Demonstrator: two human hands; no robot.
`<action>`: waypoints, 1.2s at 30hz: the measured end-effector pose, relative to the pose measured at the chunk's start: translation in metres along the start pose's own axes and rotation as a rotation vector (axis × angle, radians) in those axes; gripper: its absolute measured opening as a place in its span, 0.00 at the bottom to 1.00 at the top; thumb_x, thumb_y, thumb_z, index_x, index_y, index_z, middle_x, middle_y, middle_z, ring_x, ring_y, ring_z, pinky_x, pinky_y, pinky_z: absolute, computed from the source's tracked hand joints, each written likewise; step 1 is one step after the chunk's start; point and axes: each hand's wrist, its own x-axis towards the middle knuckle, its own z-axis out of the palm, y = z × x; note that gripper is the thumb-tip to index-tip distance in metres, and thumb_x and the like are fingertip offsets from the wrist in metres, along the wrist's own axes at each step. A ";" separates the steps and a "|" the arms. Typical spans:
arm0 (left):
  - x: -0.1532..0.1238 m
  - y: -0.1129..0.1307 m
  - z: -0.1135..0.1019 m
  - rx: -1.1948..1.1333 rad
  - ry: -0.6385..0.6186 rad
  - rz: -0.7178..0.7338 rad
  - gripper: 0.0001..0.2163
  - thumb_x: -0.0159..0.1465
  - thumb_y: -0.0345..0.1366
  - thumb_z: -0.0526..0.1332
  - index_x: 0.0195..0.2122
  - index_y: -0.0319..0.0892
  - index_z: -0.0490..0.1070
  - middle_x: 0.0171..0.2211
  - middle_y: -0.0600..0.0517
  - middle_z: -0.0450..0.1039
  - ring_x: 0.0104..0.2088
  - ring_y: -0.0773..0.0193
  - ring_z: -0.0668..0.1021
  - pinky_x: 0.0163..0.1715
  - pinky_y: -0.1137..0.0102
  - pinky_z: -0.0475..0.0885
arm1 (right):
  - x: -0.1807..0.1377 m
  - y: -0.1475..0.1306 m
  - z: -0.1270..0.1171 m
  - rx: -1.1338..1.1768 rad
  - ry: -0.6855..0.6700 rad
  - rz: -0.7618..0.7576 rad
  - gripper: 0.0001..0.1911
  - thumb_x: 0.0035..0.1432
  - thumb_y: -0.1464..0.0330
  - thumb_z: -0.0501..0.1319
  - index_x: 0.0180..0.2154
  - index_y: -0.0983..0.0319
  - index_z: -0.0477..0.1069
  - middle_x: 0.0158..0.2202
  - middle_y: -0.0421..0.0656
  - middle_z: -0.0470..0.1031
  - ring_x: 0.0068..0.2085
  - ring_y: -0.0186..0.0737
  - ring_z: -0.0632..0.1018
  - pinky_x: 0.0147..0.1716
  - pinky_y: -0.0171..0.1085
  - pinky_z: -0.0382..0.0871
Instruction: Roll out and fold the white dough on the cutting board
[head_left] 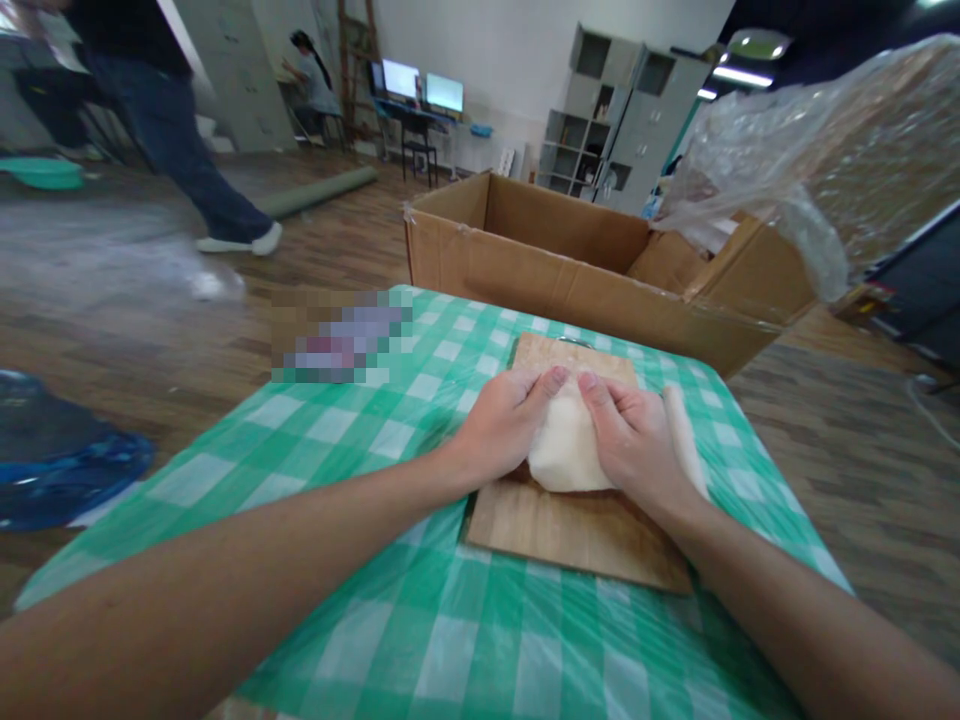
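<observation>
A lump of pale dough (pixel 571 440) is gripped from both sides over a wooden cutting board (pixel 574 540). My left hand (pixel 504 415) closes round its left side, thumb on top. On the opposite side my right hand (pixel 634 430) is wrapped about it, its thumb close to the left one. The fingers under the dough are hidden. Just right of my right hand lies a long, pale, rounded strip (pixel 684 440); partly covered, its kind is unclear. A metal handle (pixel 574 343) shows at the board's far end.
The table wears a green and white checked plastic cloth (pixel 360 540). Beyond its far edge stands a large open cardboard box (pixel 555 260), with plastic wrap (pixel 780 160) at its right. A pixelated object (pixel 341 340) is at the far left edge. A person (pixel 165 120) stands left; another sits behind.
</observation>
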 end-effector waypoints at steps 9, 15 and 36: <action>0.002 -0.009 0.003 -0.116 0.057 0.089 0.14 0.72 0.48 0.58 0.40 0.42 0.70 0.37 0.51 0.76 0.37 0.63 0.76 0.36 0.69 0.70 | 0.005 0.015 0.001 0.206 0.065 0.117 0.26 0.67 0.46 0.60 0.30 0.60 0.77 0.26 0.41 0.78 0.25 0.39 0.75 0.22 0.35 0.67; -0.005 -0.003 0.006 0.256 0.114 0.183 0.14 0.76 0.41 0.51 0.33 0.44 0.67 0.31 0.53 0.73 0.33 0.63 0.74 0.33 0.67 0.65 | -0.004 0.000 0.007 -0.147 -0.070 -0.084 0.26 0.73 0.51 0.54 0.30 0.60 0.76 0.26 0.41 0.77 0.27 0.36 0.73 0.24 0.35 0.61; 0.000 -0.003 -0.004 0.071 -0.187 0.057 0.19 0.65 0.53 0.66 0.29 0.41 0.71 0.22 0.55 0.68 0.23 0.68 0.69 0.21 0.73 0.58 | 0.001 -0.001 -0.005 -0.110 0.072 -0.067 0.29 0.70 0.48 0.56 0.23 0.60 0.68 0.21 0.39 0.70 0.24 0.36 0.68 0.22 0.35 0.59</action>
